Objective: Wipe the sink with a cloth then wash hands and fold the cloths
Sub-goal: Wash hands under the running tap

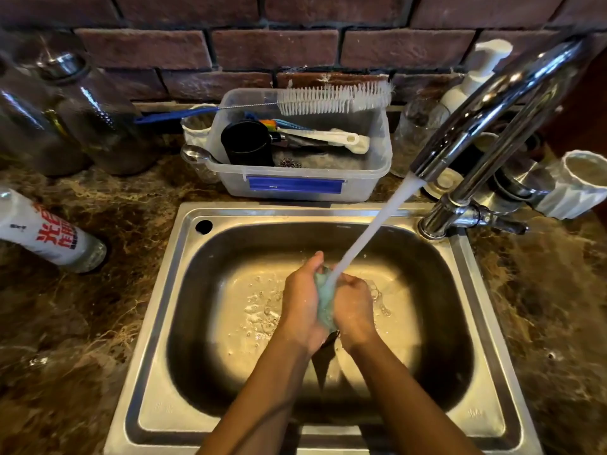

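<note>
A teal cloth [324, 302] is bunched up between both of my hands over the middle of the steel sink [184, 310]. My left hand [300, 302] grips its left side and my right hand [354, 305] grips its right side. A stream of water [371, 231] runs from the chrome faucet [486, 116] and lands on top of the cloth. Water and bubbles pool on the sink floor behind my hands. Most of the cloth is hidden inside my fists.
A clear plastic tub [302, 178] with a black cup, brushes and a scourer stands behind the sink. A white bottle [42, 231] lies on the marble counter at left, dark glass jars [65, 110] behind it. A soap pump [476, 73] and white cup [578, 185] stand at right.
</note>
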The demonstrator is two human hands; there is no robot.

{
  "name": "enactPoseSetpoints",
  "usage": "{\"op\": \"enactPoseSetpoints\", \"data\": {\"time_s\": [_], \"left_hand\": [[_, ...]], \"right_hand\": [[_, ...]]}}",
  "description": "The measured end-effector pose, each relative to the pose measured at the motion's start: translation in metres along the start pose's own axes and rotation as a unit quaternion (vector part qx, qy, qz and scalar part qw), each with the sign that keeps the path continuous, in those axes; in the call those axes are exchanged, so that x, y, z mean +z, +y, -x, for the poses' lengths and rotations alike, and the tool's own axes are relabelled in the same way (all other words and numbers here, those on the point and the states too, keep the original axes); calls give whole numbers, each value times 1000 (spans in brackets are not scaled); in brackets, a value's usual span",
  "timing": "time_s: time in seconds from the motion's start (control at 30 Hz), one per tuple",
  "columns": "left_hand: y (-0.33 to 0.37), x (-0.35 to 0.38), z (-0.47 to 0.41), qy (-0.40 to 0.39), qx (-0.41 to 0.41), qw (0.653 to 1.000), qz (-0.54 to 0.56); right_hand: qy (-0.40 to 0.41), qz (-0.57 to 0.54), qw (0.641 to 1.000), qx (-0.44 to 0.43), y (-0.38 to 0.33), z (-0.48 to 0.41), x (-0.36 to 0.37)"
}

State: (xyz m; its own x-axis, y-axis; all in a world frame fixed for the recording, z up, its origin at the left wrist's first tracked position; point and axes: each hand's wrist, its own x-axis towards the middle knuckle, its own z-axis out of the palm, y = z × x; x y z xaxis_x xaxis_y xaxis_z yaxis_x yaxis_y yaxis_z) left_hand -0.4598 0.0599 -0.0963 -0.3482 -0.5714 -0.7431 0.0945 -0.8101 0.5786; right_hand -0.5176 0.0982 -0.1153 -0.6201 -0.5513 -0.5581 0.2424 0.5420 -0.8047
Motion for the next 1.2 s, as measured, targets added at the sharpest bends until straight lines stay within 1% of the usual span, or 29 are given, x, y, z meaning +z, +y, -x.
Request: {"op": "enactPoseSetpoints", "data": {"time_s": [0.03, 0.07, 0.1, 0.17, 0.2, 0.23, 0.27, 0.3, 0.33, 0.37, 0.4, 0.43, 0.47, 0.5, 0.57, 0.6, 0.67, 0.7, 0.73, 0.8, 0.9, 0.93, 0.97, 1.03, 1.1, 1.13, 1.2], "left_hand": [[-2, 0, -3, 14, 13, 1000, -8], [-4, 0, -7, 47, 36, 998, -23], [-6, -2, -12, 77, 63, 994, -38], [-7, -6, -14, 84, 93, 991, -57], [-9, -7, -13, 58, 84, 994, -42], [-9, -8, -11, 37, 62, 997, -18], [-9, -7, -9, 31, 40, 999, -8], [-9, -7, -8, 16, 23, 1000, 1], [-10, -5, -7, 2, 15, 1000, 11], [-12, -4, -8, 10, 19, 1000, 7], [-13, -4, -9, 19, 29, 999, 2], [-14, -4, -13, 49, 51, 997, 5], [-12, -5, -16, 58, 68, 996, 8], [-12, -7, -17, 54, 68, 996, 11], [-11, -6, -13, 21, 48, 998, 19], [-10, -4, -10, 19, 39, 999, 19], [-9, 1, -6, 23, 10, 1000, 11], [-8, 3, -5, 18, -1, 1000, 14], [-9, 3, -5, 26, 3, 1000, 15], [-8, 3, -9, 70, 22, 997, 26], [-6, 2, -10, 73, 1, 997, 29], [-6, 2, -10, 67, -13, 997, 25], [-6, 1, -10, 45, -37, 998, 29], [0, 2, -3, -10, -89, 995, 50], [7, 0, 1, -36, -113, 992, 49], [11, -2, 3, -44, -115, 991, 46], [19, -4, 5, -58, -97, 993, 41]], "right_hand": [[-12, -12, 1000, 12, 0, 1, 0], [-26, -32, 999, 2, 0, 5, 2], [-38, -53, 998, -23, -2, 13, 5], [-51, -57, 994, -81, -6, 28, 11], [-45, -32, 992, -112, -6, 30, 12], [-21, -5, 991, -130, -7, 27, 10], [10, 13, 991, -133, -9, 20, 6], [26, 16, 993, -114, -10, 12, 1], [23, 6, 996, -84, -12, 9, -3], [11, -2, 998, -58, -12, 7, -5], [-10, -8, 998, -56, -12, 10, -4], [-35, 1, 997, -68, -11, 14, 1], [-55, 7, 995, -82, -11, 20, 6], [-61, 14, 994, -95, -9, 25, 11], [-36, 30, 992, -119, -8, 24, 10], [-20, 32, 992, -120, -9, 18, 5], [1, 38, 996, -86, -14, 8, -7], [0, 43, 997, -66, -12, 4, -9], [-9, 50, 997, -65, -10, 5, -8], [-33, 60, 993, -94, -10, 17, -1], [-42, 88, 986, -138, -6, 20, -3], [-32, 95, 986, -131, -2, 10, -7], [-25, 101, 990, -99, 2, -1, -11], [-56, 85, 995, -3, 9, -19, -18], [-98, 31, 993, 58, 12, -21, -25], [-112, -14, 990, 83, 11, -20, -27], [-128, -110, 979, 119, 7, -15, -26]]}}
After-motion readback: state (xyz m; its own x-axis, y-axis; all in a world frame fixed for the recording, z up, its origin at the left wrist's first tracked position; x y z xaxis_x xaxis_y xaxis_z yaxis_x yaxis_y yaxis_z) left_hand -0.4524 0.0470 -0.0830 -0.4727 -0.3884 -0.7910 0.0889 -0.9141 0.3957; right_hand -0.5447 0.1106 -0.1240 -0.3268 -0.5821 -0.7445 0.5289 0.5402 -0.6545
